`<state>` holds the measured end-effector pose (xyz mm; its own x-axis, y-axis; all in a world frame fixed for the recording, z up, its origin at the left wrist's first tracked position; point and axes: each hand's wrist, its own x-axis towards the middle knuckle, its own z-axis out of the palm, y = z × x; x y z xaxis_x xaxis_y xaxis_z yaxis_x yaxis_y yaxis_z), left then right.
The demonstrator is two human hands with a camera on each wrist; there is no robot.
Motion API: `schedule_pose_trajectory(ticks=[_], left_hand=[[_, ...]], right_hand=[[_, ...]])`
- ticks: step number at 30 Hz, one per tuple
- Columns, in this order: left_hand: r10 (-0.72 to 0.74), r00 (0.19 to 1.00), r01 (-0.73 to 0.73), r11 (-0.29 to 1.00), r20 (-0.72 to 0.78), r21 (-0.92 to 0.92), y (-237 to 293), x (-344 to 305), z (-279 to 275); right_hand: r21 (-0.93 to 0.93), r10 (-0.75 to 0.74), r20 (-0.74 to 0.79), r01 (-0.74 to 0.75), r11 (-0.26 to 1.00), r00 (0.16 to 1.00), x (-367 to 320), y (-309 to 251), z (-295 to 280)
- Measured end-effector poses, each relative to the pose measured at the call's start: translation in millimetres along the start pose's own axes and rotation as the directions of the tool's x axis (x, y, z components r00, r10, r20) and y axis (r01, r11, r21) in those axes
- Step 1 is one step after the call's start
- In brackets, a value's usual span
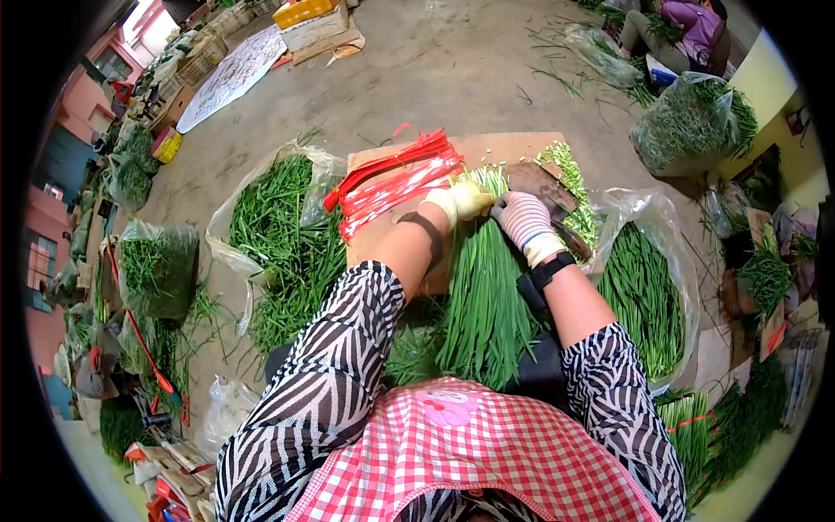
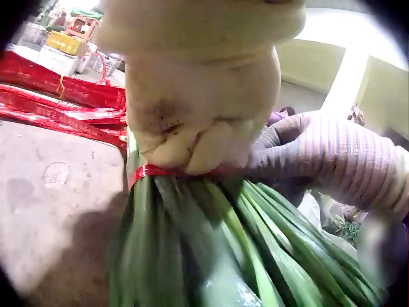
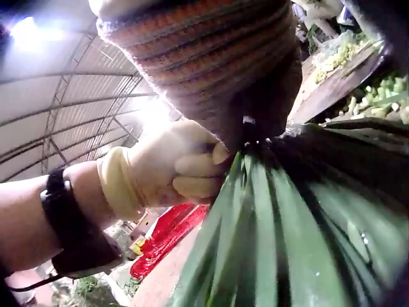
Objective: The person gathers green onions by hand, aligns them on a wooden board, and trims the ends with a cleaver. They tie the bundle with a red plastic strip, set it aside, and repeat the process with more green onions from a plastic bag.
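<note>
A thick bunch of long green chives [image 1: 487,296] lies over the near edge of the wooden board [image 1: 513,146], leaves fanned toward the apron. A red tie strip [image 2: 144,171] wraps around the bunch. My left hand [image 1: 468,202], in a pale glove, grips the strip with curled fingers, knuckles against the leaves. My right hand [image 1: 525,223], in a striped glove, pinches at the strip beside it; its fingertips are partly hidden. More red strips [image 1: 400,178] lie on the board at the left. A broad-bladed knife [image 1: 544,184] rests right of the bunch.
Cut stem pieces [image 1: 570,183] litter the board's right side. Open plastic bags of chives stand at left [image 1: 283,226] and right [image 1: 642,300]. Tied bundles [image 1: 691,431] lie at lower right. A person [image 1: 687,39] sits at the far right.
</note>
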<state>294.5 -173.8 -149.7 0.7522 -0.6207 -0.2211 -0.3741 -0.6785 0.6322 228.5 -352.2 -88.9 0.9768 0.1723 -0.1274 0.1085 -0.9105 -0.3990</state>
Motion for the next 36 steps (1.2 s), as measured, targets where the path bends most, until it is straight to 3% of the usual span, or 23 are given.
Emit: schedule_pose_trajectory(ticks=[4,8,11,13,18,21,22,25,26,27,28,30,31,32,34,35,36], left_hand=[[0.05,0.997,-0.06,0.977,0.055,0.204,-16,12,8],[0.21,0.977,-0.212,0.916,0.043,0.34,-14,2,2],[0.174,0.982,-0.187,0.897,0.068,0.401,-8,4,1],[0.131,0.991,-0.136,0.965,0.039,0.224,-15,7,4],[-0.046,0.997,0.048,0.998,0.057,-0.033,-22,16,9],[-0.009,1.0,0.014,0.984,0.027,-0.175,-16,9,6],[-0.009,0.999,0.021,0.967,0.051,-0.253,-11,5,4],[-0.213,0.967,0.256,0.778,0.142,-0.574,19,-13,-12],[-0.364,0.917,0.396,0.775,0.164,-0.493,58,-33,-35],[-0.308,0.938,0.333,0.928,0.161,-0.166,43,-16,-32],[-0.25,0.955,0.221,0.958,0.158,0.18,28,1,-28],[-0.054,0.985,-0.011,0.931,0.167,0.365,43,1,-39],[-0.045,0.988,-0.021,0.908,0.147,0.419,64,-14,-47],[0.078,0.996,-0.061,0.948,-0.043,0.311,12,21,-11],[-0.039,0.977,0.107,0.939,-0.207,0.328,51,-5,-12],[-0.162,0.977,0.199,0.925,-0.139,0.323,64,-19,-12],[-0.306,0.932,0.322,0.945,-0.194,0.061,57,-17,0]], right_hand=[[0.051,-0.017,-0.084,0.021,0.998,0.996,4,8,15],[0.11,-0.027,-0.042,0.032,0.993,0.999,0,7,13],[0.033,-0.009,0.014,0.008,0.999,1.0,-16,-18,-12],[-0.03,0.001,0.05,0.001,1.0,0.999,-19,-27,-20],[-0.11,-0.067,-0.097,0.056,0.992,0.993,-16,-27,-4],[-0.133,-0.097,-0.157,0.076,0.988,0.983,-8,-19,11],[-0.157,-0.135,-0.164,0.109,0.982,0.977,-6,-14,17],[-0.22,-0.291,-0.22,0.244,0.945,0.931,-8,-10,24],[-0.24,-0.266,-0.185,0.219,0.946,0.946,-7,-12,22],[-0.231,-0.255,-0.175,0.212,0.95,0.951,-7,-13,21],[-0.222,-0.241,-0.162,0.203,0.954,0.957,-7,-11,21],[-0.12,-0.164,-0.133,0.149,0.982,0.977,-6,-4,19],[-0.053,-0.082,-0.085,0.077,0.996,0.993,0,3,23],[-0.012,-0.011,-0.076,0.01,1.0,0.997,-2,2,16],[0.013,-0.002,-0.101,0.004,1.0,0.995,9,19,23],[0.04,-0.001,-0.115,0.005,0.999,0.993,10,23,23],[0.069,0.003,-0.127,0.006,0.998,0.992,10,25,22]])
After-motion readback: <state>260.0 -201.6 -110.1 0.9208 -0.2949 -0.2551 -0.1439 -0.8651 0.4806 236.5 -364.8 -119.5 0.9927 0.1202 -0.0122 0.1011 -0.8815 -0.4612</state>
